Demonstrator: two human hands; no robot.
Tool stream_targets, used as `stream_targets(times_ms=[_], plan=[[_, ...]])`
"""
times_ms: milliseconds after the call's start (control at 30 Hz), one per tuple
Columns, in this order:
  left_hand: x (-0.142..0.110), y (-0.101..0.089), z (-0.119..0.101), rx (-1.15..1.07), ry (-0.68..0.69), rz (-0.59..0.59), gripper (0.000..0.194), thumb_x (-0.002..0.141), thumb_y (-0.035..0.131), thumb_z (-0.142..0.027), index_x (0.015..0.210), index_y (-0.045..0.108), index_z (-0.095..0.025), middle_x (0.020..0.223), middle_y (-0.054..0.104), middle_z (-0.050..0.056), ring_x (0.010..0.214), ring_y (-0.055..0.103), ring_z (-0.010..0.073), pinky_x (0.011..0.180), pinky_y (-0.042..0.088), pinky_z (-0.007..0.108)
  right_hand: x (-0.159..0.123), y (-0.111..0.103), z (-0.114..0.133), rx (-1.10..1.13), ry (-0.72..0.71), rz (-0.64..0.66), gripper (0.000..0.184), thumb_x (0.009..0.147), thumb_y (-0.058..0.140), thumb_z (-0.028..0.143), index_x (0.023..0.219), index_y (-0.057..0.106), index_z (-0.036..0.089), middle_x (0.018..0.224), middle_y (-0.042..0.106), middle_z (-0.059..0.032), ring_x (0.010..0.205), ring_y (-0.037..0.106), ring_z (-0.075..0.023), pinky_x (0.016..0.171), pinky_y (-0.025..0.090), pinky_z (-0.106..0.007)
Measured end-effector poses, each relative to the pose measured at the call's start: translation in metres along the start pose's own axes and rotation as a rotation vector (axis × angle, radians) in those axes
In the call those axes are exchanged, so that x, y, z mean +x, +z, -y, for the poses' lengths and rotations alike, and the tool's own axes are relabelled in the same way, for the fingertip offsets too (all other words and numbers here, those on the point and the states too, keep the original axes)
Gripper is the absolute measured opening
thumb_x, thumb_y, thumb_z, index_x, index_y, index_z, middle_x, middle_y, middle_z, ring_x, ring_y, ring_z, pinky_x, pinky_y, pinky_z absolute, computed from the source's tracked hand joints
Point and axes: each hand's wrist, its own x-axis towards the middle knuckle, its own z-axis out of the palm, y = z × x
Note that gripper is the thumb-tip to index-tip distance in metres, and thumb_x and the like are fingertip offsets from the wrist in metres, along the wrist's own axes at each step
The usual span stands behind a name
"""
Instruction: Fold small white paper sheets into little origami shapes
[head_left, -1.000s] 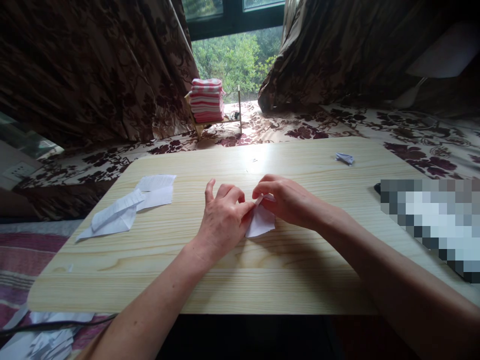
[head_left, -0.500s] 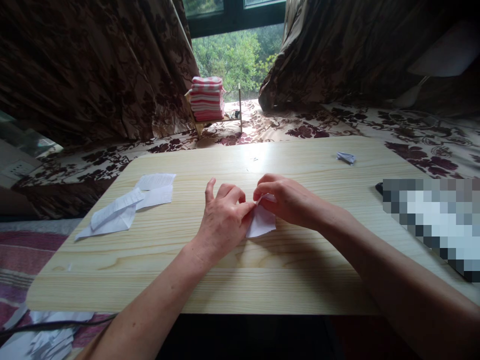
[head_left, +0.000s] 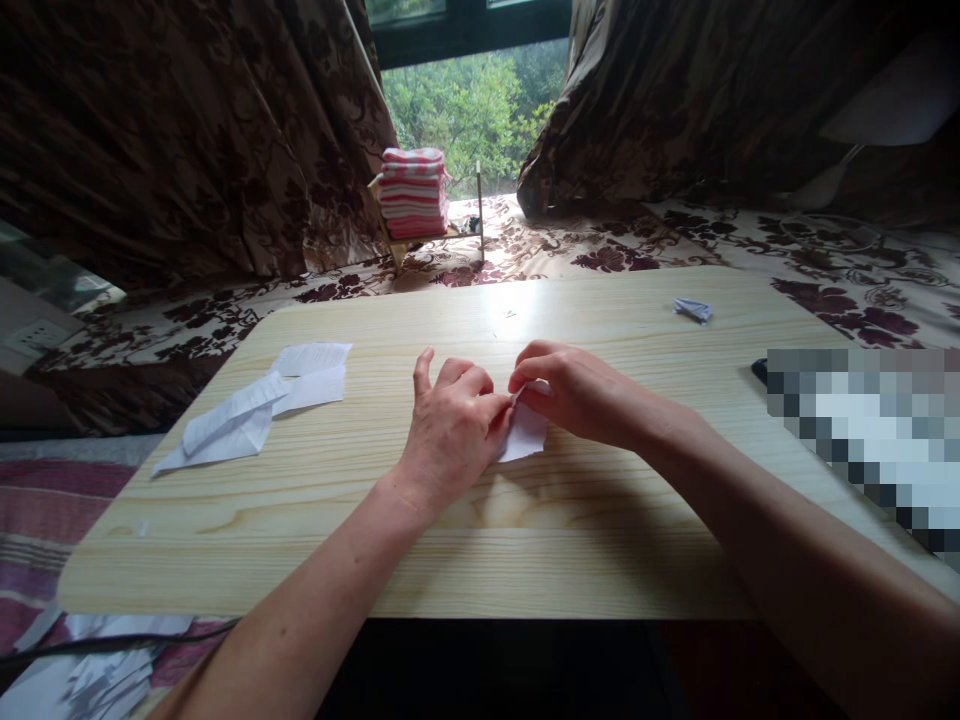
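Note:
A small piece of white paper (head_left: pixel 526 434) is held between both hands over the middle of the wooden table. My left hand (head_left: pixel 457 420) pinches its left edge with thumb and index finger, the little finger sticking up. At its upper edge, my right hand (head_left: pixel 559 385) is closed on the paper, fingertips bent down close to the left thumb. Part of the paper is hidden behind the fingers. A small folded piece of paper (head_left: pixel 692 310) lies toward the far right of the table.
Torn paper sheets (head_left: pixel 225 425) lie on the table's left side. A blurred-out dark-edged object (head_left: pixel 862 430) is at the right edge. Beyond the table (head_left: pixel 300 560), a little stand bears a stack of pink-striped cloths (head_left: pixel 414 195). More paper strips (head_left: pixel 112 670) and a dark cable are at lower left.
Less of the paper's lower part shows now, its lower edge sitting slightly higher. Both hands keep their pinch and have hardly moved; the whole view shifts slightly.

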Motion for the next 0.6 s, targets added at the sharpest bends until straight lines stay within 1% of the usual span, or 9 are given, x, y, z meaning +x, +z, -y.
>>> stream_targets(times_ms=[67, 233, 367, 600], plan=[[0.001, 0.0013, -0.0004, 0.0, 0.007, -0.004, 0.019, 0.085, 0.054, -0.028, 0.077, 0.071, -0.023, 0.077, 0.064, 0.001, 0.09, 0.055, 0.0192, 0.107, 0.018, 0.056, 0.0002, -0.0003, 0.0002, 0.002, 0.003, 0.0, 0.018, 0.077, 0.054, 0.007, 0.079, 0.071, 0.014, 0.089, 0.064, -0.0079, 0.073, 0.059, -0.0147, 0.067, 0.043, -0.024], [0.0031, 0.0026, -0.0017, -0.026, 0.012, -0.005, 0.02, 0.085, 0.055, -0.032, 0.076, 0.071, -0.023, 0.074, 0.064, 0.001, 0.089, 0.056, 0.0202, 0.107, 0.018, 0.056, 0.0003, -0.0007, 0.0001, 0.001, -0.011, -0.01, 0.017, 0.078, 0.055, 0.01, 0.077, 0.071, 0.014, 0.088, 0.065, -0.0082, 0.073, 0.06, -0.0154, 0.068, 0.044, -0.024], [0.004, 0.0047, -0.0015, 0.007, -0.004, -0.012, 0.022, 0.085, 0.052, -0.025, 0.072, 0.069, -0.02, 0.075, 0.065, 0.001, 0.089, 0.056, 0.0202, 0.106, 0.019, 0.055, 0.0003, 0.0001, -0.0009, 0.0, -0.028, -0.016, 0.02, 0.079, 0.052, 0.009, 0.078, 0.071, 0.013, 0.09, 0.066, -0.0094, 0.074, 0.061, -0.0164, 0.068, 0.044, -0.025], [0.0033, 0.006, -0.0004, 0.003, -0.041, -0.004, 0.016, 0.083, 0.053, -0.022, 0.075, 0.068, -0.019, 0.076, 0.066, 0.002, 0.089, 0.055, 0.0202, 0.106, 0.021, 0.054, -0.0009, 0.0007, -0.003, -0.015, -0.026, -0.031, 0.021, 0.077, 0.051, 0.007, 0.079, 0.071, 0.013, 0.09, 0.066, -0.0094, 0.076, 0.061, -0.0166, 0.068, 0.044, -0.024]])
